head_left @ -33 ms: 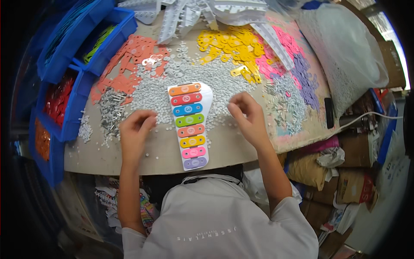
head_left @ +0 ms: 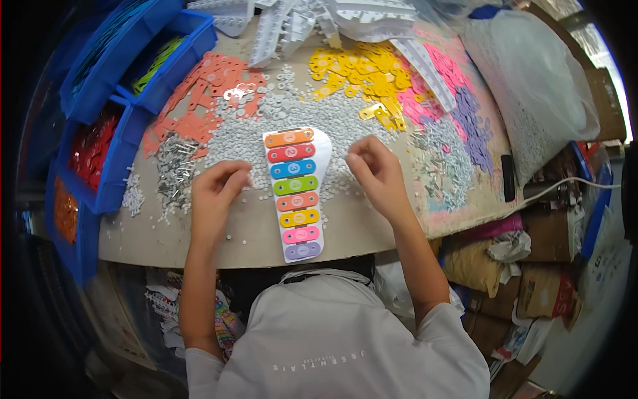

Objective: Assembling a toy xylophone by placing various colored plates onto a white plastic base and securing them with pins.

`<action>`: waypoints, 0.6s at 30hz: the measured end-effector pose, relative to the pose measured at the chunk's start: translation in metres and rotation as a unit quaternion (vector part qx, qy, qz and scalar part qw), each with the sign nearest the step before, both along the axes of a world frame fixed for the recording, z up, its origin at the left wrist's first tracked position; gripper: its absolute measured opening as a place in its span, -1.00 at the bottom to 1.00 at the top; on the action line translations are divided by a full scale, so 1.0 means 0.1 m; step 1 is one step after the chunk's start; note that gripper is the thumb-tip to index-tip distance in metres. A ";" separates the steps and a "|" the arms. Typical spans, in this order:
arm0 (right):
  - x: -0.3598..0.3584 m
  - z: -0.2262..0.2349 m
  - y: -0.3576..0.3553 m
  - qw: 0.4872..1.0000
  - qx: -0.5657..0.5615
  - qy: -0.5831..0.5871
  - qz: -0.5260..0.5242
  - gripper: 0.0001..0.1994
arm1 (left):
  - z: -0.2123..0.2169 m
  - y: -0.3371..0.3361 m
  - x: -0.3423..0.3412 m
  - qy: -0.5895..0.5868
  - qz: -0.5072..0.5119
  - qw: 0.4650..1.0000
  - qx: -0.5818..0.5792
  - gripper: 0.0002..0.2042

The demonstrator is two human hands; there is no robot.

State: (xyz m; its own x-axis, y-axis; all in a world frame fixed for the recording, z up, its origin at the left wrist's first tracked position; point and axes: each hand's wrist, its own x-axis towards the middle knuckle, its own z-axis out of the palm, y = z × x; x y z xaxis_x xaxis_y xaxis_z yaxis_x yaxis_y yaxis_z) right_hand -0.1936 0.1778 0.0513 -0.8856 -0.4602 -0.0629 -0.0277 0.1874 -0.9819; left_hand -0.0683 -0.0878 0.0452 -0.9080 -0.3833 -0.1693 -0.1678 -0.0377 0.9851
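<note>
The toy xylophone (head_left: 296, 193) (eight coloured bars) lies between the left hand (head_left: 216, 193) and right hand (head_left: 373, 174), fingers curled over small white washers (head_left: 252, 136)

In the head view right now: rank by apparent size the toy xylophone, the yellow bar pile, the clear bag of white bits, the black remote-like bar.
1. Clear bag of white bits, though fisheye bending makes this less sure
2. Toy xylophone
3. Yellow bar pile, close to the xylophone in size
4. Black bar

Round worktable (head_left: 372, 229), blue bins (head_left: 100, 173) at left, cardboard boxes (head_left: 545, 233) underneath at right.
</note>
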 end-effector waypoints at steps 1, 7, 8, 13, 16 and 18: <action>-0.08 0.02 -0.12 0.998 -0.007 -0.050 0.023 -0.88 | 0.03 0.01 -0.10 -0.003 -0.015 0.998 0.054 -0.83; -0.39 -0.04 -0.50 0.986 0.020 -0.149 0.078 -0.87 | -0.13 -0.09 -0.46 -0.007 -0.064 0.988 0.144 -0.85; -0.41 -0.05 -0.53 0.983 0.028 -0.163 0.078 -0.87 | -0.17 -0.11 -0.49 -0.006 -0.058 0.988 0.144 -0.85; -0.48 -0.04 -0.56 0.979 0.057 -0.176 0.083 -0.86 | -0.23 -0.11 -0.63 -0.013 -0.077 0.989 0.123 -0.87; -0.50 -0.04 -0.57 0.978 0.065 -0.171 0.097 -0.83 | -0.25 -0.13 -0.68 -0.033 -0.078 0.990 0.114 -0.89; -0.53 -0.02 -0.57 0.975 0.079 -0.181 0.101 -0.82 | -0.26 -0.14 -0.70 -0.041 -0.088 0.989 0.111 -0.88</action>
State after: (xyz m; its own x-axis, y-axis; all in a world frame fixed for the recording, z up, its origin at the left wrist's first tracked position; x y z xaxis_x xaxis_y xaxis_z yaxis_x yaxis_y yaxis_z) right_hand -0.2465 0.1204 0.0496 -0.6838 -0.5827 -0.4392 0.2638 0.3638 -0.8933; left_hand -0.1383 -0.1020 0.0191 -0.9371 -0.1650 -0.3076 -0.2702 -0.2151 0.9385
